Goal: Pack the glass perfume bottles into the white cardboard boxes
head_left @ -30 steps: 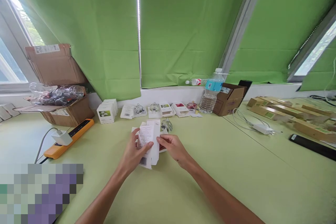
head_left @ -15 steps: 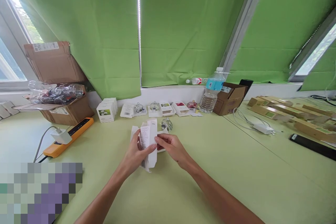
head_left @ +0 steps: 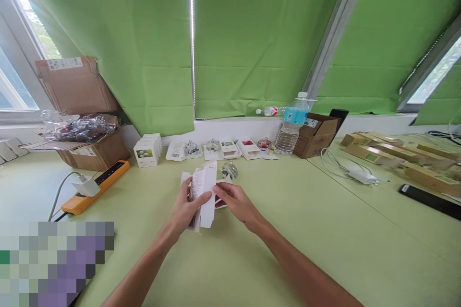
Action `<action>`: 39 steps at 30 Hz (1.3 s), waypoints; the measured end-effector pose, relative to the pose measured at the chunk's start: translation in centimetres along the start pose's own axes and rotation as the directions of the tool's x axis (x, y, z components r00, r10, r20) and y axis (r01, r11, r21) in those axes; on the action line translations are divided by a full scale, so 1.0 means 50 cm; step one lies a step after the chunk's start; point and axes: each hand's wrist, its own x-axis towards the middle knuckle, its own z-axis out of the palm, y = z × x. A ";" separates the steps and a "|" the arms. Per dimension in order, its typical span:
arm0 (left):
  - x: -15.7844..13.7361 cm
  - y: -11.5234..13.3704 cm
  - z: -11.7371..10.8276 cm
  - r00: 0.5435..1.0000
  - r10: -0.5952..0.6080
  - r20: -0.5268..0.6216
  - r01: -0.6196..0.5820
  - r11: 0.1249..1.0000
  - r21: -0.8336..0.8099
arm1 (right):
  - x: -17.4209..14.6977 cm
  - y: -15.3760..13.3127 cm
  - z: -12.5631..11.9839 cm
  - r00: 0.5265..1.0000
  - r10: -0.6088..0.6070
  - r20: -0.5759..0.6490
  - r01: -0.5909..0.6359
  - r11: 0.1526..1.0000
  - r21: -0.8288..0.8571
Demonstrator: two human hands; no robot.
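Above the middle of the green table, my left hand is closed around a white cardboard box, partly unfolded, with small print on one panel. My right hand pinches the right edge of this box between thumb and fingers. Beyond my right hand a white flap pokes out; whether it belongs to the same box I cannot tell. A clear round glass bottle lies on the table just behind the hands.
Along the wall are stacked white boxes, opened boxes, and a pink glass bottle. A large water bottle stands by a brown carton. An orange power strip lies left; wooden-coloured boxes and a charger lie right.
The white box has tilted a little, its top leaning right and its lower end shifting left and up. Both hands keep their hold, with the fingers barely moved.
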 end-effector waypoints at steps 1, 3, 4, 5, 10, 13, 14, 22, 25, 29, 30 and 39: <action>0.000 0.001 0.000 1.000 0.002 0.026 -0.002 1.000 -0.022 | 0.000 0.001 0.000 1.000 0.000 -0.002 0.000 1.000 0.000; -0.002 0.003 -0.001 0.994 0.030 0.109 -0.022 0.997 -0.075 | 0.001 0.004 0.000 1.000 0.001 0.001 -0.001 1.000 -0.006; -0.004 0.004 -0.002 0.988 0.046 0.150 -0.031 0.994 -0.102 | 0.001 0.006 0.000 1.000 0.004 0.007 -0.004 1.000 -0.010; -0.005 0.006 -0.002 0.982 0.055 0.182 -0.032 0.991 -0.127 | 0.001 0.008 -0.001 1.000 0.010 0.014 -0.010 1.000 -0.014; -0.012 0.015 -0.002 0.984 0.007 0.177 0.020 0.989 -0.149 | 0.002 0.018 -0.002 0.998 0.057 -0.015 -0.057 0.998 -0.031; -0.013 0.015 -0.001 0.988 0.002 0.154 0.024 0.985 -0.169 | 0.004 0.024 -0.002 0.999 0.049 0.004 -0.049 0.998 -0.047; -0.012 0.014 -0.001 0.988 -0.003 0.154 0.032 0.983 -0.183 | 0.005 0.025 -0.002 0.999 0.043 0.017 -0.042 0.998 -0.041; 0.001 -0.001 -0.008 0.998 -0.031 0.059 0.040 0.988 -0.152 | 0.012 0.028 -0.002 0.998 0.062 -0.026 -0.060 0.997 0.047; 0.009 -0.010 -0.010 0.999 0.037 -0.007 -0.038 0.990 -0.139 | 0.013 0.026 -0.005 0.996 0.071 -0.054 -0.069 0.997 0.037; 0.012 -0.012 -0.009 0.993 0.074 -0.097 -0.085 0.991 -0.105 | 0.013 0.023 -0.008 0.995 0.083 -0.053 -0.079 0.994 0.071; 0.011 -0.011 -0.008 0.991 0.072 -0.110 -0.082 0.992 -0.092 | 0.013 0.023 -0.008 0.995 0.084 -0.058 -0.080 0.994 0.075; 0.009 -0.005 -0.009 0.989 0.137 -0.053 -0.137 0.991 0.009 | 0.017 0.028 -0.012 0.991 0.095 -0.097 -0.086 0.992 0.091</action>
